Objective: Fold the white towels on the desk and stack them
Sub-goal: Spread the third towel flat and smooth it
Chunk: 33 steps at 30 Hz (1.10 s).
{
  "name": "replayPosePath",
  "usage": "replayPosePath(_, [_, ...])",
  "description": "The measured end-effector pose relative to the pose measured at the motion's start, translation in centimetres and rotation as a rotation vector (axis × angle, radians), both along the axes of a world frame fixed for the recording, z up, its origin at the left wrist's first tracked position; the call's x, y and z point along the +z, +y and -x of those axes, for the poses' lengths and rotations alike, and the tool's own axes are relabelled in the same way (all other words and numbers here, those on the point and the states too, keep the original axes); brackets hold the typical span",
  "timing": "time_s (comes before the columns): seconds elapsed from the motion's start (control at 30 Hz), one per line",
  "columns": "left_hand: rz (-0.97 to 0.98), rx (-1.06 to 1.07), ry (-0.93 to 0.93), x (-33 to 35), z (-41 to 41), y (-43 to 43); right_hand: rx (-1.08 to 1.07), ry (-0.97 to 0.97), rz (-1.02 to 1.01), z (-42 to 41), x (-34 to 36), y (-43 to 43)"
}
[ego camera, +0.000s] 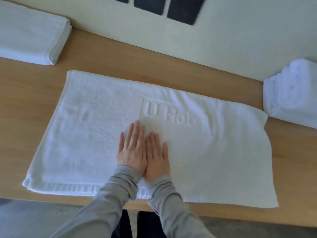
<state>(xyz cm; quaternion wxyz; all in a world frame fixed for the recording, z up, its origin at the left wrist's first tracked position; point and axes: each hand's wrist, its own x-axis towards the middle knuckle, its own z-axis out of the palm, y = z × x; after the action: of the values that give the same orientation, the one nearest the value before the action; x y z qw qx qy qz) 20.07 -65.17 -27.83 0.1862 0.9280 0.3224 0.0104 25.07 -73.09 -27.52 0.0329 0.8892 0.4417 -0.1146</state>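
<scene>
On wooden counter (25, 103), pressing left grip (132, 152) and right grip (157, 159), both splayed flat, onto open towel (85, 134), likely smoothing before folding.

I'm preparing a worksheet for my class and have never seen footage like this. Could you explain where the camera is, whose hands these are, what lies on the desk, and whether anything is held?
There is no machine here. A person wears one camera on the head, so the single picture looks forward and down at what they are doing. The left hand and right hand lie flat, side by side, pressing on a white towel spread across a wooden desk. Nothing is gripped. A folded towel lies at the far left, and a bundled towel sits at the right.
</scene>
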Motion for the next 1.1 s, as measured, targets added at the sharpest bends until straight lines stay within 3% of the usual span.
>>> replayPosePath(0.17, [-0.059, 0.034, 0.037, -1.7, 0.2, -0.3, -0.041, 0.023, -0.034, -4.6, -1.0, -9.5])
replayPosePath(0.37, [-0.089, 0.054, 0.066, -1.5, -0.5, -1.1, -0.384, -0.020, 0.071, -13.2, -0.9, -23.1])
replayPosePath(0.57, [-0.064, 0.136, 0.034, -0.9, -1.6, -2.1, -0.418, 0.021, -0.006, -14.5, 0.3, -24.9])
replayPosePath(0.63, [-0.061, 0.110, -0.001, -0.3, -4.0, -4.1, -0.321, 0.010, -0.114, -13.3, 0.7, -22.1])
replayPosePath(0.7, [-0.051, 0.035, -0.017, -0.2, -7.4, -6.5, -0.094, 0.007, -0.176, -11.5, 0.5, -18.3])
replayPosePath(0.8, [-0.068, -0.008, 0.024, -0.8, -10.8, -8.6, 0.193, 0.049, -0.115, -9.8, -0.2, -14.6])
replayPosePath(0.87, [-0.093, -0.013, 0.051, -1.5, -11.1, -8.4, 0.274, 0.028, -0.056, -11.2, -0.7, -15.0])
replayPosePath(0.93, [-0.099, -0.013, 0.038, -1.9, -10.8, -8.0, 0.203, 0.000, -0.021, -14.0, -0.9, -17.7])
replayPosePath(1.1, [-0.095, -0.007, 0.048, -1.9, -10.8, -8.2, -0.243, -0.067, 0.041, -20.6, -0.9, -26.0])
